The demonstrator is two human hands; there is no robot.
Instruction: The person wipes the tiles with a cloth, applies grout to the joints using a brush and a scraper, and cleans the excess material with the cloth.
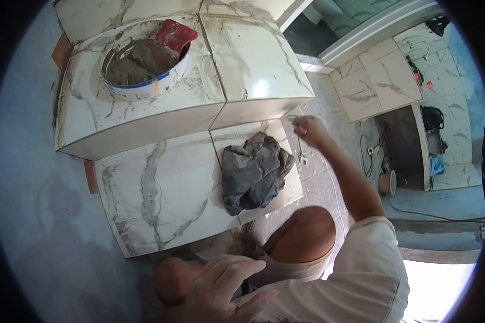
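Note:
My left hand (221, 285) is near the bottom edge, dusty, with its fingers apart and nothing in them, in front of my knee. My right arm reaches forward, and my right hand (305, 129) is closed beside the corner of the tiled step; a thin thing shows at its fingertips, too small to name. Left of it, a crumpled dark grey cloth (256, 171) lies on the lower marble-patterned tile (183, 177). On the upper tiled step (248, 59) stands a white bucket (140, 90) of grey mortar with a red scraper (176, 35) in it.
A blue-grey wall (32, 161) runs along the left. At the right are a tiled counter (380, 81), a small pot (387, 182) and a cable (364, 156) on the floor. Behind the upper step is a door frame (361, 32). My knees are below the lower step.

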